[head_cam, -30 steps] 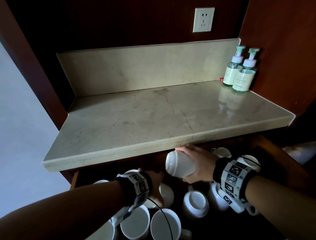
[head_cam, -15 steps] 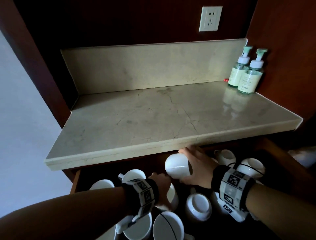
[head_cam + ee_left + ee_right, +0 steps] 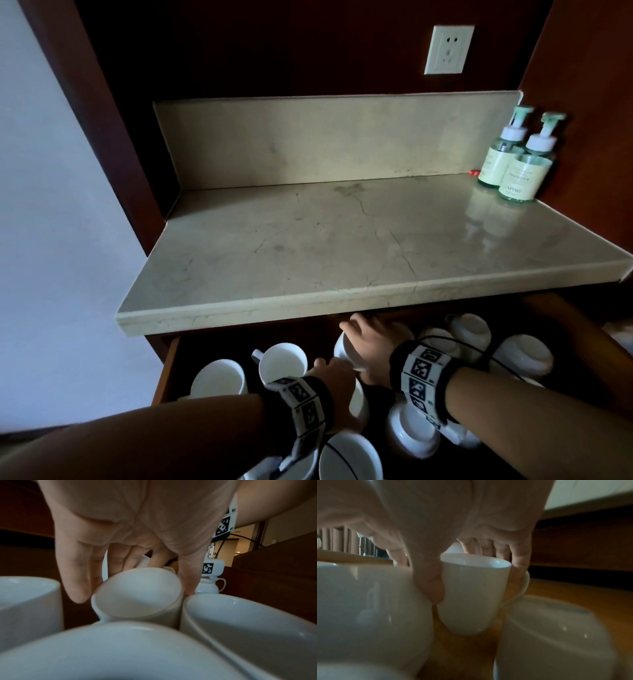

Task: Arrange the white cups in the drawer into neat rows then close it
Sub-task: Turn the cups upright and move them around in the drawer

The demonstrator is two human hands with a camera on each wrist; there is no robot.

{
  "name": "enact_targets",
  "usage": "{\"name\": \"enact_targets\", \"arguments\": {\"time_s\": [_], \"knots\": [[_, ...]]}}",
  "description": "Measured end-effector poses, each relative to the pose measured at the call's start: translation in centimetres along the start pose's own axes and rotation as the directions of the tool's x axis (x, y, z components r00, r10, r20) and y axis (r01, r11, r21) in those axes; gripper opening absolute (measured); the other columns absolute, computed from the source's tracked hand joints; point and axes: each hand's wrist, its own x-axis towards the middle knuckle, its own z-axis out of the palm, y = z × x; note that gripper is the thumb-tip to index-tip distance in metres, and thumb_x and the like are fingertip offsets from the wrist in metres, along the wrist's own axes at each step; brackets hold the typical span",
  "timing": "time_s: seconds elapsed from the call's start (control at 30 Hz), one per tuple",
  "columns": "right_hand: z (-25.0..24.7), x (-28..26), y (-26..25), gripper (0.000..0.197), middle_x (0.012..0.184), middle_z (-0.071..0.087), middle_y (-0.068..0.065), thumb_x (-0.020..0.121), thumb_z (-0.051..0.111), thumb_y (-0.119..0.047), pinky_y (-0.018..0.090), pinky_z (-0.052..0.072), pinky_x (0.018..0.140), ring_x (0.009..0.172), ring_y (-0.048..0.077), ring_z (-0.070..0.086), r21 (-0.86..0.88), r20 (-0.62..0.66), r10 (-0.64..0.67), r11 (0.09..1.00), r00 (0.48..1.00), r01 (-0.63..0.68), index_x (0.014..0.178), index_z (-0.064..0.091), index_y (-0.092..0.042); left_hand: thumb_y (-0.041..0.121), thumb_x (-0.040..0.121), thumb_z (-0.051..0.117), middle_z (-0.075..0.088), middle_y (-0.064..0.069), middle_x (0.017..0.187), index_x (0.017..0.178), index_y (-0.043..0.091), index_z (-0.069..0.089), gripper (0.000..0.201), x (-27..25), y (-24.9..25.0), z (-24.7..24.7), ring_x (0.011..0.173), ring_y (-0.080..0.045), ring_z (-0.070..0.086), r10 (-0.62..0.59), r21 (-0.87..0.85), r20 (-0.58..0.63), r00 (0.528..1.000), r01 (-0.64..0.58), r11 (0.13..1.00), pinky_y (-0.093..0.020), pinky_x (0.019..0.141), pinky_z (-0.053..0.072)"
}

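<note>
Two hands in the open drawer (image 3: 161, 373), under the tabletop (image 3: 342, 246) edge. Right hand (image 3: 371, 346) grips an upright cup (image 3: 473, 592): thumb on one side, fingers (image 3: 520, 555) on the far side by the handle, cup bottom clear of the drawer floor. More cups crowd it on both sides, one rim-down cup (image 3: 412, 433) just behind the wrist. Left hand (image 3: 334, 383) holds a tilted cup (image 3: 137, 592), fingers (image 3: 75, 573) curled round its far wall, thumb on the other side; mouth tips back toward the wrist. Upright cups sit tight beside and behind it. Two bottles (image 3: 513, 161) stand far right-back on the tabletop, socket (image 3: 448, 49) above.
</note>
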Motion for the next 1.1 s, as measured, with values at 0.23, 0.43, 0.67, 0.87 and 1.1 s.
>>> {"name": "enact_targets", "arguments": {"time_s": [0.23,0.43,0.67,0.87,1.1], "knots": [[0.2,2.1,0.0,0.076,0.141,0.025,0.005,0.076,0.065,-0.011,0.047,0.039,0.105,0.129,0.030,0.036,0.023,0.169,-0.075,0.997,0.983,0.072,0.141,0.026,-0.017,0.042,0.075,0.074,0.050,-0.014,0.129,0.132,0.008,0.041,0.074,0.3,-0.4,-0.2,0.115,-0.036,0.048,0.052,-0.079,0.015,0.999,-0.050,0.996,-0.044,0.098,0.045],[0.2,3.0,-0.4,0.066,0.147,0.022,0.005,0.086,0.053,-0.011,0.047,0.036,0.107,0.134,0.029,0.035,0.074,0.270,-0.080,0.995,0.960,0.062,0.145,0.022,-0.017,0.032,0.069,0.079,0.059,-0.010,0.121,0.125,0.011,0.043,0.070,0.6,-0.2,0.0,0.114,-0.032,0.055,-0.002,-0.167,0.002,1.000,0.002,0.986,-0.045,0.096,0.047],[-0.1,4.1,-0.5,0.070,0.161,0.000,0.006,0.097,0.046,-0.015,0.042,0.015,0.120,0.148,0.029,0.009,0.060,0.356,-0.138,0.990,0.924,0.125,0.154,0.005,-0.019,0.036,0.072,0.080,0.040,-0.014,0.139,0.141,0.007,0.029,0.091,-0.3,0.2,-0.8,0.122,-0.038,0.043,0.013,-0.128,0.030,0.999,-0.009,0.992,-0.047,0.100,0.045],[-1.4,1.7,0.6,0.084,0.160,0.010,0.007,0.085,0.066,-0.024,0.038,0.027,0.116,0.144,0.024,0.025,0.076,0.272,-0.107,0.993,0.956,0.090,0.151,0.017,-0.012,0.035,0.079,0.074,0.035,-0.012,0.141,0.144,0.018,0.031,0.080,-0.6,0.9,-0.7,0.127,-0.039,0.040,0.022,-0.102,0.011,1.000,-0.021,0.995,-0.045,0.099,0.044],[-2.9,-5.2,4.4,0.033,0.106,0.064,0.005,0.079,0.066,-0.036,0.031,0.048,0.082,0.099,0.023,0.059,-0.001,0.245,-0.192,0.980,0.950,0.199,0.104,0.063,-0.015,0.047,0.077,0.071,0.024,-0.019,0.142,0.147,0.011,0.025,0.091,0.6,1.9,-0.3,0.122,-0.046,0.037,0.076,0.031,0.024,0.997,-0.077,0.997,-0.054,0.099,0.043]]}}
